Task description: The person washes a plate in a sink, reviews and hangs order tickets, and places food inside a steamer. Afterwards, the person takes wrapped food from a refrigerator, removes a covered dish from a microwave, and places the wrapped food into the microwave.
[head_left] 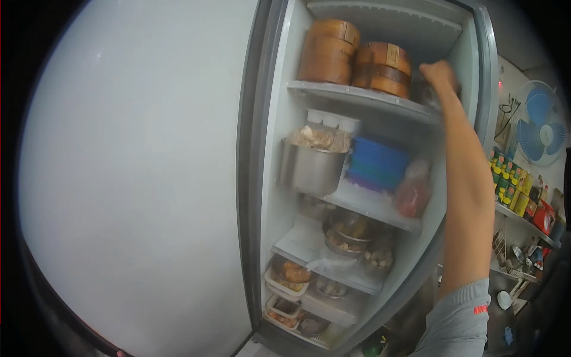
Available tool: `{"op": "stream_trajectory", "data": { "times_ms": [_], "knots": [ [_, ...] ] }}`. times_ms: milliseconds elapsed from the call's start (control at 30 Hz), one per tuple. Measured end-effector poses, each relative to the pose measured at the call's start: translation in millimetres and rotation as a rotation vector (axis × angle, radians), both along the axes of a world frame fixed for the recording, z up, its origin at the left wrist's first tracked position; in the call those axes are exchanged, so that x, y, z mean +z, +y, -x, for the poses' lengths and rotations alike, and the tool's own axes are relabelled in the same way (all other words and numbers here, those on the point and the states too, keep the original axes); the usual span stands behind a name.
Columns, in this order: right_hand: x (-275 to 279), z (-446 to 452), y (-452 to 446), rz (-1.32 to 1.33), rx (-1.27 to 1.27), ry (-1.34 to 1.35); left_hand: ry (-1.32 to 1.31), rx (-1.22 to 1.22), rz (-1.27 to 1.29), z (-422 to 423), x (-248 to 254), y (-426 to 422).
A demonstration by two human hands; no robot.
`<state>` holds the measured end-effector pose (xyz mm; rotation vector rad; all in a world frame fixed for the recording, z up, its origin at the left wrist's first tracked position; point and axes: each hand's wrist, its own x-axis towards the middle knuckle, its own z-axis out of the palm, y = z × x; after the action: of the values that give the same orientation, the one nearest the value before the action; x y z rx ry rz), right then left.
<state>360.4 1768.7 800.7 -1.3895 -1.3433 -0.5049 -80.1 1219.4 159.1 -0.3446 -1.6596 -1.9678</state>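
Observation:
My right hand (pixel 440 76) reaches up to the right end of the fridge's top shelf (pixel 369 95), its fingers curled and slightly blurred. Just below it is a greyish, see-through shape (pixel 425 94), perhaps a plastic bag; the hand partly hides it. Left of the hand stand two stacks of round bamboo steamers, a taller stack (pixel 329 52) and a shorter stack (pixel 382 68). At the bottom left edge, by the white door (pixel 137 178), a tiny skin-coloured tip (pixel 121 354) shows, perhaps a finger of my left hand. The rest of that hand is out of frame.
Lower shelves hold a steel pot (pixel 315 169) with bagged food, a blue container (pixel 379 157), a bag of red food (pixel 413 193), metal bowls (pixel 348 232) and white tubs (pixel 285 285). Right of the fridge are a blue fan (pixel 544 128) and a shelf of yellow-green cans (pixel 508 184).

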Motion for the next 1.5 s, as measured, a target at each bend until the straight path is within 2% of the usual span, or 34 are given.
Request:
{"op": "stream_trajectory", "data": {
  "times_ms": [100,133,167,200,233,267,333,367,400,433,500,567,633,667,767,800,833,867,900,933,1000,1067,1100,1133,1167,1200,1233,1300,1333,1400,1467,1500],
  "knots": [
    [-2.9,3.3,-25.0,-0.236,0.017,0.017,-0.091,0.026,0.028,48.4,-57.3,-25.6],
    [-2.1,1.9,-35.3,-0.222,0.02,0.012,-0.102,0.069,0.021,70.8,-86.4,-35.8],
    [0.3,0.2,-46.7,-0.12,0.012,-0.082,-0.055,0.067,0.084,69.1,-85.6,-37.6],
    [0.6,-0.7,-54.2,-0.017,0.002,-0.178,-0.012,0.062,0.149,64.1,-73.0,-34.7],
    [4.1,-4.6,-51.8,0.12,0.009,-0.271,0.025,0.02,0.064,48.0,-61.9,-22.8],
    [0.3,-13.4,-42.8,0.134,0.011,-0.283,0.061,-0.019,0.04,42.3,-50.9,-17.3],
    [-10.4,-21.7,-29.6,0.098,0.237,-0.418,-0.002,-0.027,0.13,26.5,-28.6,-12.2],
    [-14.8,-22.4,-30.1,0.077,0.324,-0.463,0.0,0.169,0.245,38.2,-44.0,-11.1],
    [-28.6,-22.4,-40.5,0.033,0.258,-0.429,-0.038,0.132,0.239,45.2,-52.5,-11.7],
    [-39.7,-23.5,-54.8,-0.008,0.198,-0.396,0.041,0.016,0.122,35.1,-39.9,-5.6],
    [-46.3,-18.3,-75.4,-0.057,0.117,-0.331,0.093,-0.059,0.188,12.1,-11.6,-4.7],
    [-59.2,-18.7,-105.3,-0.152,0.069,-0.304,0.098,-0.261,0.07,-18.3,21.4,-4.3],
    [-92.6,-29.8,-130.6,-0.41,0.421,-0.406,0.036,-0.31,0.148,-28.6,40.6,-10.0],
    [-105.8,-25.6,-154.3,-0.483,0.538,-0.446,0.082,-0.225,0.261,-18.3,26.5,-4.8],
    [-178.8,-8.8,-293.1,-0.54,0.616,-0.557,0.264,-0.269,0.304,-25.1,44.5,-28.1],
    [-207.8,-11.7,-326.5,-0.515,0.666,-0.57,0.243,-0.311,0.338,-29.7,44.7,-33.0],
    [-231.3,-16.0,-352.9,-0.45,0.753,-0.55,0.217,-0.365,0.392,-43.3,59.3,-48.5],
    [-259.2,-21.4,-355.3,-0.308,0.998,-0.46,0.266,-0.343,0.398,-47.4,59.6,-50.9],
    [-289.0,-20.0,-385.3,-0.108,1.062,-0.368,0.294,-0.319,0.389,-54.6,61.6,-52.8],
    [-315.4,-18.2,-412.9,-0.095,1.072,-0.381,0.278,-0.349,0.389,-58.5,58.2,-53.1],
    [-366.7,-6.6,-465.5,0.143,1.351,-0.262,0.259,-0.393,0.341,-76.0,43.2,-59.0],
    [-402.3,9.9,-510.9,0.373,1.617,-0.107,0.104,-0.501,0.321,-95.5,1.7,-61.9],
    [-409.5,16.9,-530.2,0.372,1.626,-0.105,0.087,-0.57,0.308,-96.7,-39.7,-56.8],
    [-411.3,27.1,-548.8,0.376,1.719,-0.123,0.149,-0.498,0.282,-111.0,-77.6,-46.5],
    [-411.8,42.3,-567.3,0.375,1.826,-0.142,0.155,-0.543,0.245,-137.6,-78.2,-53.2],
    [-412.6,58.9,-585.4,0.38,1.941,-0.165,0.207,-0.747,0.189,-162.2,-78.2,-62.4],
    [-413.6,73.7,-602.2,0.387,1.982,-0.193,0.243,-0.821,0.197,-185.9,-81.0,-61.6],
    [-414.7,100.6,-636.2,0.469,2.153,-0.105,0.306,-0.975,0.214,-233.5,-88.5,-57.7],
    [-415.1,112.7,-653.8,0.285,2.2,-0.223,0.289,-0.963,0.301,-250.3,-79.2,-62.8],
    [-433.6,145.5,-656.7,0.354,2.356,-0.345,0.303,-1.14,0.322,-278.7,-88.5,-91.9],
    [-443.2,163.2,-685.6,0.376,2.422,-0.359,0.211,-1.08,0.473,-277.9,-109.2,-135.6],
    [-448.3,172.5,-692.5,0.427,2.44,-0.444,0.067,-1.018,0.407,-273.4,-117.8,-168.5]
  ]
}}
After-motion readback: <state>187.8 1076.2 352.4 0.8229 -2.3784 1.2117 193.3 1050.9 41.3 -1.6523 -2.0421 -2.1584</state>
